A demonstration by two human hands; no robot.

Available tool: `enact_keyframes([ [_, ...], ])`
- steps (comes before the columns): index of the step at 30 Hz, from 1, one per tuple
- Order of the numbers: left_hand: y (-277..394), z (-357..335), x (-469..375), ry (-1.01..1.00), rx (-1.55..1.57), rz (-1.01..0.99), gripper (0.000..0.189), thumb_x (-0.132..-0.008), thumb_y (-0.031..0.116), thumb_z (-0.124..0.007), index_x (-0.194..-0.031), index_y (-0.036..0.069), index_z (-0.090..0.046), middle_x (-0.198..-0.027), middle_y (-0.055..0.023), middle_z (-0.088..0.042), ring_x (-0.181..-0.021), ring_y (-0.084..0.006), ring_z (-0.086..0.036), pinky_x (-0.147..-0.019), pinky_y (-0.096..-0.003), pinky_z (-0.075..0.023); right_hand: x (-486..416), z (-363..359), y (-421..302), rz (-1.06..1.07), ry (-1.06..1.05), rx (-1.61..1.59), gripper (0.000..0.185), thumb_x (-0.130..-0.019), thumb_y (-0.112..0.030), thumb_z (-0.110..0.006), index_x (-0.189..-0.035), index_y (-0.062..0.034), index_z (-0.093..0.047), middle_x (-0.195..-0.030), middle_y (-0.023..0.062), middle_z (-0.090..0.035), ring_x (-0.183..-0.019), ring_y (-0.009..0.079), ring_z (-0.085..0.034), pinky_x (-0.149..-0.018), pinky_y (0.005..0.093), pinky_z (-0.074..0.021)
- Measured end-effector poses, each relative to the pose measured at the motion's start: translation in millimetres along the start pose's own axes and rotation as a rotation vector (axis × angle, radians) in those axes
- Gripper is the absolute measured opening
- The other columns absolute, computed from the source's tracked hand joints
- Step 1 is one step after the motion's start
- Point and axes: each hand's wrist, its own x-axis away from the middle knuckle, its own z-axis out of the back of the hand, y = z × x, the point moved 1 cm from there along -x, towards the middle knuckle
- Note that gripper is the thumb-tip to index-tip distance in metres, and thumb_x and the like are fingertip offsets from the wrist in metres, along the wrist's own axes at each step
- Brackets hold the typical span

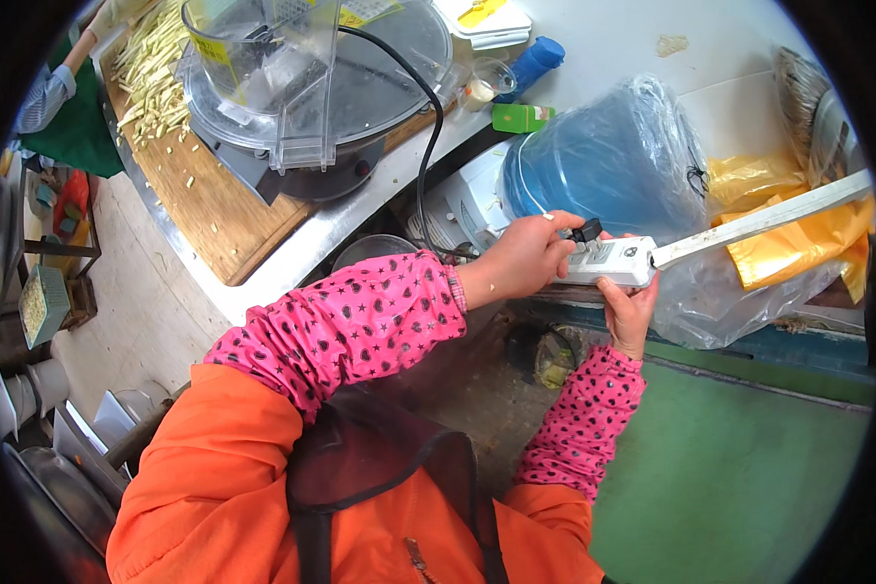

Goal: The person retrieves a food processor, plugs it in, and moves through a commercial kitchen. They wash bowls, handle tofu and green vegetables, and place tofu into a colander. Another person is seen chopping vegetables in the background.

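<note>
My left hand [522,255] grips a black power plug [588,231] by its cord end, just above a white power strip [620,261]. Metal prongs show between the plug and the strip's face; whether their tips sit in the socket I cannot tell. My right hand [630,310] holds the strip near its right end, thumb on the near side and fingers behind. A black cable [436,139] loops down from the food-cutting machine [379,66] and runs behind my left wrist. The machine has a clear lid and stands on a wooden board [241,241].
Cut vegetable strips [153,80] lie on the board. A plastic-wrapped blue water bottle [598,160] lies behind the strip. White trunking [766,219] extends right, over yellow plastic bags [796,241]. A green box [522,118] sits by the counter. Another person's sleeved arm [47,95] is at upper left.
</note>
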Motion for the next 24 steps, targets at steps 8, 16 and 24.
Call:
enact_keyframes([
  [8, 7.3, -1.1, 1.5, 0.012, 0.062, 0.092, 0.037, -0.096, 0.010, -0.052, -0.131, -0.004, -0.053, -0.067, -0.0049, -0.064, -0.054, -0.0101, -0.056, -0.053, -0.0277, -0.0472, -3.5, -4.0, 2.2, -0.007, 0.024, -0.011, 0.073, -0.073, 0.006, -0.073, -0.137, 0.0037, -0.039, -0.132, 0.0232, -0.052, -0.124, 0.0319, -0.054, -0.103, 0.0428, -0.0468],
  [16, 15.0, -3.4, 2.3, -0.005, -0.201, -0.067, 0.035, -0.095, 0.009, -0.053, -0.127, -0.004, -0.055, -0.066, -0.0084, -0.063, -0.054, -0.0157, -0.060, -0.054, -0.0313, -0.0492, -6.8, -13.2, 1.2, 0.035, 0.012, 0.026, 0.074, -0.076, 0.005, -0.073, -0.140, 0.0030, -0.037, -0.135, 0.0279, -0.052, -0.124, 0.0298, -0.054, -0.105, 0.0412, -0.0439],
  [24, 14.5, -7.3, -3.6, -0.066, -0.271, -0.114, 0.035, -0.092, 0.007, -0.049, -0.125, -0.005, -0.052, -0.066, -0.0140, -0.063, -0.055, -0.0255, -0.063, -0.054, -0.0369, -0.0502, -12.4, -24.4, 1.9, 0.057, -0.007, -0.036, 0.071, -0.080, 0.007, -0.069, -0.142, 0.0025, -0.036, -0.139, 0.0232, -0.050, -0.132, 0.0279, -0.047, -0.111, 0.0402, -0.0369],
])
